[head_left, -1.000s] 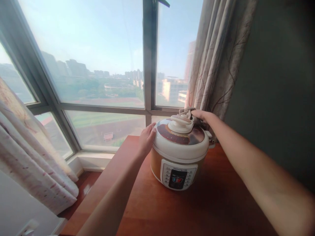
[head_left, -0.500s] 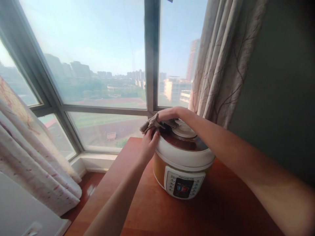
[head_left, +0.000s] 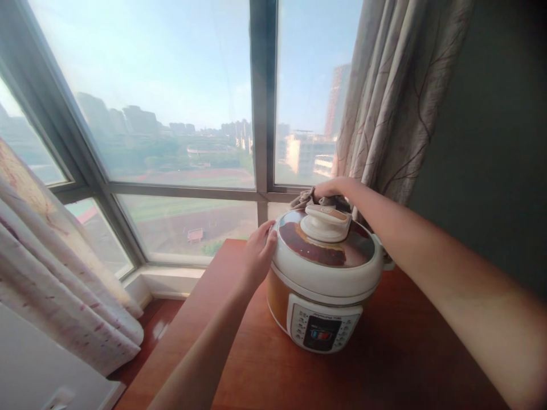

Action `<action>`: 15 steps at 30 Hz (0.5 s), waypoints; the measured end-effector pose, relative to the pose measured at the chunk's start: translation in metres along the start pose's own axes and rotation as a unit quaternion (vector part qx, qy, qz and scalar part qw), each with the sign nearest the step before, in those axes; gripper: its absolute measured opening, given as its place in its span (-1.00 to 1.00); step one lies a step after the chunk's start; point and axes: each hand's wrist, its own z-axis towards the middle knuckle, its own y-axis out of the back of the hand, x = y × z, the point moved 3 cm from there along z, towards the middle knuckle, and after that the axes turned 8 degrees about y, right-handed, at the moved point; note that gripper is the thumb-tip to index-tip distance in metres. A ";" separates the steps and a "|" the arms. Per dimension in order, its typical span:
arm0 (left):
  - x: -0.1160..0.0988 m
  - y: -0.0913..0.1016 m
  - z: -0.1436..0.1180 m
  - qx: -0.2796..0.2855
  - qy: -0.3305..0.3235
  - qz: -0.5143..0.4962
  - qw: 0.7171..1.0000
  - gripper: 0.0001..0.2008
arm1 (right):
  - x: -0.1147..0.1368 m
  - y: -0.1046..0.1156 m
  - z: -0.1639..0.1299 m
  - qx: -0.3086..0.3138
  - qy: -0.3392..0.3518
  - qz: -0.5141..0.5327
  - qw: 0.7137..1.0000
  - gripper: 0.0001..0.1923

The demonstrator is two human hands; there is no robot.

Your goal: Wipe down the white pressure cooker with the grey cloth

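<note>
A white and orange-brown electric pressure cooker (head_left: pixel 327 285) with a brown glossy lid top and a white lid handle (head_left: pixel 325 222) stands upright on the table. My left hand (head_left: pixel 260 250) grips the cooker's left upper side, thumb near the rim, its other fingers partly hidden. Reaching over behind the lid handle, my right hand (head_left: pixel 335 187) is closed on a grey-brown cloth (head_left: pixel 302 199). The cloth touches the far edge of the lid; the fingers in it are mostly hidden. A control panel (head_left: pixel 322 327) faces me on the cooker's front.
The cooker rests on a reddish-brown wooden table (head_left: pixel 243 370). Beyond it are windows with a grey frame (head_left: pixel 264 114). A patterned curtain (head_left: pixel 393 114) hangs behind on the right, another curtain (head_left: pixel 64 273) at left. A dark wall (head_left: pixel 487 142) is at far right.
My right hand has moved the cloth from the lid's left edge, beside my left hand, rightward along the far rim. The lid handle shows more fully. My left hand stays at the cooker's side.
</note>
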 end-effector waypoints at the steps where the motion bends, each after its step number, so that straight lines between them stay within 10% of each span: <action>1: 0.001 -0.001 0.000 -0.003 0.001 -0.001 1.000 -0.54 | -0.011 0.006 -0.005 -0.002 -0.007 0.014 1.000 -0.81; 10: 0.004 -0.006 0.001 -0.019 -0.004 -0.004 1.000 -0.52 | -0.099 0.004 -0.068 -0.105 -0.070 0.249 0.960 -0.82; 15: 0.002 -0.006 0.001 -0.026 -0.020 -0.010 0.999 -0.52 | -0.114 -0.008 -0.117 -0.169 0.084 0.278 0.942 -0.68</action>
